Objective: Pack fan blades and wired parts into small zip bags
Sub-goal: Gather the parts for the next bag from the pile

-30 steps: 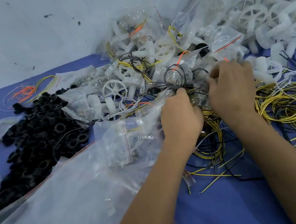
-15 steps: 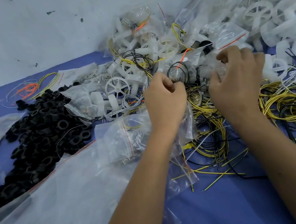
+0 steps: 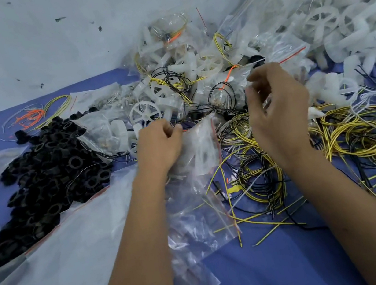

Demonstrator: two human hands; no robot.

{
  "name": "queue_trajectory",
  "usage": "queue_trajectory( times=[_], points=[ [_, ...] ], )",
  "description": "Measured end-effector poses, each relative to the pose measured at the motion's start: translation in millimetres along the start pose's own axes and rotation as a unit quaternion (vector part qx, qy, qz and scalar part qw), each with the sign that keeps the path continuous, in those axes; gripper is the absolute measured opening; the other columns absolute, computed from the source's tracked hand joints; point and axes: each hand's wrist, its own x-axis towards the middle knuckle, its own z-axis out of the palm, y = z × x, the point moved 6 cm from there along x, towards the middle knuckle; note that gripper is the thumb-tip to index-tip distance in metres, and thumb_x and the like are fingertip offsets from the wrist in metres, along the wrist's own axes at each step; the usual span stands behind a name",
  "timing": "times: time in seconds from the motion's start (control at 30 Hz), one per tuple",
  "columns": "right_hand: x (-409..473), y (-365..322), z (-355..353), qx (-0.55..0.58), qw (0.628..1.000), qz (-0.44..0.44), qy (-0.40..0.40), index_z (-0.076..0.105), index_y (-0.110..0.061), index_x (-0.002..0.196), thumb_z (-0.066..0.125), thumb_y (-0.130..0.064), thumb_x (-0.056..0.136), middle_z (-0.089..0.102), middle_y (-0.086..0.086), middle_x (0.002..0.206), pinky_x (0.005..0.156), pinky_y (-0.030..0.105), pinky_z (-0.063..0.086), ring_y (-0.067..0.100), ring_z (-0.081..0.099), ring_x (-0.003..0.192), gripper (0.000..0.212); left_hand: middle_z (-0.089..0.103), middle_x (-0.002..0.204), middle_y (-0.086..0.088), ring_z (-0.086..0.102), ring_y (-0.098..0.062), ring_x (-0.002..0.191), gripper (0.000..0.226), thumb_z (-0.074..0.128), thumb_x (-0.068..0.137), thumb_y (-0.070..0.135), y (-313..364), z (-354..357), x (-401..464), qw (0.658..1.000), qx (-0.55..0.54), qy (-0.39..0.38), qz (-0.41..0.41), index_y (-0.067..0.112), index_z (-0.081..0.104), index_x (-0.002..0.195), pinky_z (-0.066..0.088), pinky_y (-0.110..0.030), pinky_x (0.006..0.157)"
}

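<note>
My left hand (image 3: 160, 144) grips the mouth of a small clear zip bag (image 3: 203, 147) with a red seal strip, at the middle of the blue table. My right hand (image 3: 277, 108) hovers to its right above a tangle of yellow and black wires (image 3: 261, 175), with its fingers loosely curled, apart and blurred. Nothing shows plainly between them. White fan blades (image 3: 145, 112) lie just beyond my left hand. A coil of black wire (image 3: 221, 97) sits between the two hands, farther back.
A heap of black rings (image 3: 46, 169) covers the left. A large clear plastic bag (image 3: 53, 262) spreads over the near left, with empty zip bags (image 3: 196, 229) beside it. More fan blades (image 3: 325, 19) pile at the back right, filled bags (image 3: 172, 36) against the wall, and more yellow wires (image 3: 365, 136) on the right.
My left hand has drawn back and left, taking the zip bag with it. My right hand has lifted off the pile and its fingers have loosened.
</note>
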Motion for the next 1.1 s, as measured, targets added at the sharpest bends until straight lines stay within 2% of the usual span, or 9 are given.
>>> queue_trajectory(
  times=[0.1, 0.23, 0.4, 0.47, 0.67, 0.77, 0.9, 1.03, 1.1],
  points=[
    [-1.1, 6.8, 12.1, -0.012, 0.996, 0.005, -0.084, 0.066, -0.009, 0.098, 0.063, -0.011, 0.095, 0.065, -0.002, 0.082, 0.068, 0.035, 0.047, 0.017, 0.059, 0.073, 0.004, 0.059, 0.064, -0.002, 0.053, -0.020, 0.065, 0.035, 0.063, 0.097, 0.034, -7.4, -6.0, 1.4, 1.000, -0.015, 0.010, -0.006, 0.009, 0.060, 0.072, 0.033, -0.023, 0.054],
    [-9.2, 18.8, 31.1, -0.088, 0.967, 0.013, -0.237, 0.072, -0.010, 0.089, 0.068, -0.019, 0.095, 0.058, -0.005, 0.067, 0.064, 0.031, 0.046, 0.017, 0.055, 0.065, 0.012, 0.063, 0.066, -0.011, 0.060, -0.030, 0.069, 0.041, 0.058, 0.099, 0.035, 5.7, -8.5, -1.6, 0.999, -0.040, 0.014, 0.003, 0.007, 0.057, 0.069, 0.045, -0.035, 0.063],
    [-19.5, 20.2, 40.2, -0.198, 0.910, 0.021, -0.362, 0.069, -0.014, 0.092, 0.074, -0.033, 0.090, 0.066, 0.004, 0.088, 0.075, 0.038, 0.053, 0.030, 0.062, 0.086, 0.020, 0.060, 0.061, -0.015, 0.049, -0.018, 0.052, 0.049, 0.056, 0.099, 0.043, 43.6, -14.6, -3.7, 0.990, -0.139, -0.018, 0.017, 0.012, 0.050, 0.061, 0.046, -0.033, 0.058],
    [-21.9, 19.9, 41.2, -0.232, 0.893, 0.040, -0.385, 0.065, -0.014, 0.095, 0.078, -0.034, 0.086, 0.064, 0.005, 0.094, 0.077, 0.040, 0.054, 0.031, 0.060, 0.089, 0.025, 0.057, 0.058, -0.004, 0.048, -0.016, 0.049, 0.047, 0.056, 0.100, 0.046, 63.1, -3.6, -10.6, 0.991, -0.121, -0.052, 0.036, 0.019, 0.050, 0.062, 0.043, -0.027, 0.054],
    [-15.1, 19.9, 30.7, -0.184, 0.901, 0.089, -0.381, 0.074, -0.013, 0.102, 0.075, -0.010, 0.082, 0.072, 0.009, 0.099, 0.085, 0.044, 0.057, 0.031, 0.066, 0.096, 0.020, 0.051, 0.056, 0.000, 0.052, -0.020, 0.059, 0.049, 0.060, 0.098, 0.043, 82.3, 36.5, -28.6, 0.991, -0.033, -0.095, 0.088, 0.016, 0.049, 0.059, 0.028, -0.033, 0.056],
    [-9.3, 21.7, 29.2, -0.143, 0.906, 0.084, -0.389, 0.075, -0.007, 0.103, 0.072, -0.006, 0.087, 0.072, 0.009, 0.090, 0.082, 0.037, 0.054, 0.026, 0.066, 0.087, 0.016, 0.056, 0.061, 0.006, 0.055, -0.013, 0.061, 0.041, 0.073, 0.086, 0.048, 74.4, 41.4, -27.0, 0.988, 0.011, -0.127, 0.092, 0.022, 0.051, 0.064, 0.033, -0.029, 0.052],
    [5.9, 26.6, 15.3, -0.064, 0.932, 0.094, -0.344, 0.073, -0.014, 0.112, 0.066, -0.006, 0.093, 0.062, -0.010, 0.079, 0.070, 0.024, 0.043, 0.003, 0.057, 0.071, 0.022, 0.062, 0.070, 0.006, 0.061, -0.016, 0.070, 0.026, 0.078, 0.081, 0.030, 60.7, 30.5, -15.8, 0.987, 0.050, -0.128, 0.077, 0.025, 0.055, 0.069, 0.049, -0.032, 0.063],
    [12.3, 27.4, 7.8, 0.027, 0.950, 0.102, -0.294, 0.072, -0.014, 0.111, 0.059, -0.003, 0.098, 0.063, -0.005, 0.078, 0.068, 0.030, 0.050, 0.019, 0.061, 0.067, 0.022, 0.064, 0.070, 0.009, 0.059, -0.008, 0.065, 0.021, 0.080, 0.082, 0.023, 57.2, 13.1, -10.6, 0.995, -0.066, -0.062, 0.052, 0.025, 0.060, 0.076, 0.050, -0.029, 0.063],
    [14.8, 25.9, 5.8, 0.096, 0.953, 0.116, -0.262, 0.075, -0.019, 0.106, 0.061, -0.004, 0.098, 0.065, -0.006, 0.075, 0.061, 0.028, 0.051, 0.013, 0.060, 0.062, 0.022, 0.066, 0.075, 0.007, 0.060, -0.009, 0.067, 0.013, 0.078, 0.084, 0.022, 65.5, 7.9, -12.0, 0.979, -0.180, -0.063, 0.072, 0.023, 0.066, 0.084, 0.052, -0.033, 0.069]
  ],
)
